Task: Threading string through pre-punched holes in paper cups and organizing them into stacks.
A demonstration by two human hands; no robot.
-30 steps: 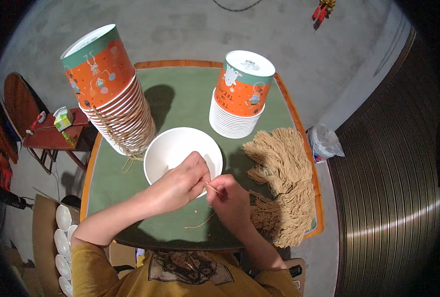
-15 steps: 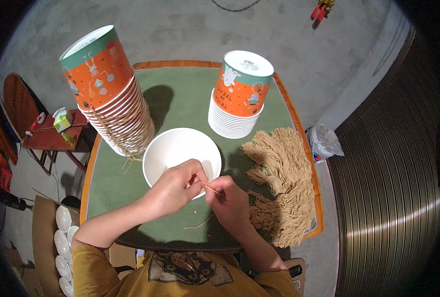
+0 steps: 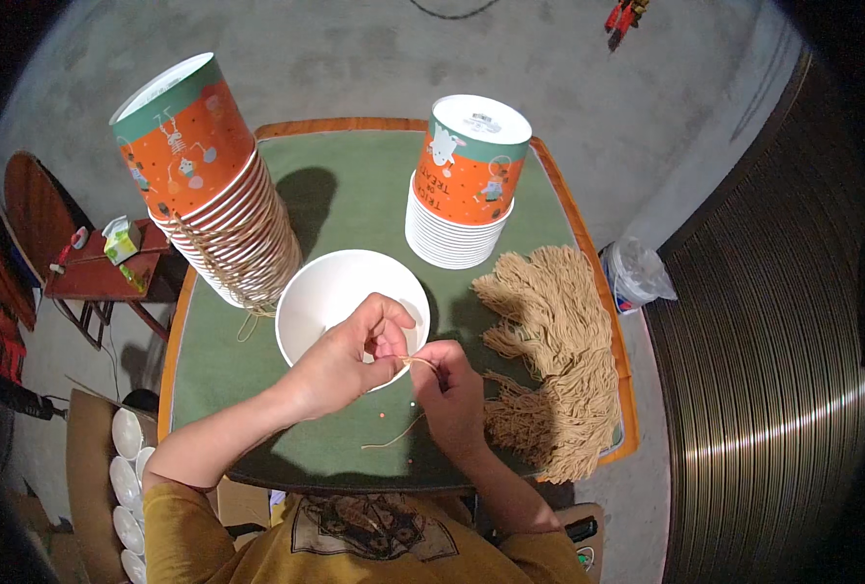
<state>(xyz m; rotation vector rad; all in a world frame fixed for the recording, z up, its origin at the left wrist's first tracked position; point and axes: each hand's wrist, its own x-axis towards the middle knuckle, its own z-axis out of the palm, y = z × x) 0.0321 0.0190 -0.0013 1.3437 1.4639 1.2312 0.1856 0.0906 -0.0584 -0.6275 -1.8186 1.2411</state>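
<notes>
Over the near right rim of a white paper bucket, both of my hands meet at a tan cord. My left hand pinches the cord between thumb and finger. Close beside it, my right hand pinches the same cord, whose loose end trails onto the green table. The bucket stands mouth up, its inside plain white. Right of my right hand lies a thick bundle of tan cords. Whether the cord passes through the bucket's rim is hidden by my fingers.
A tall stack of upside-down orange and green buckets with cord handles stands at the left; a shorter stack stands at the back right. Tiny beads lie near the table's front. A carton of white cups sits lower left.
My left fingers have lifted and spread a little, while the thumb stays at the cord. My right hand has shifted slightly, and a small bend of cord now shows between the hands.
</notes>
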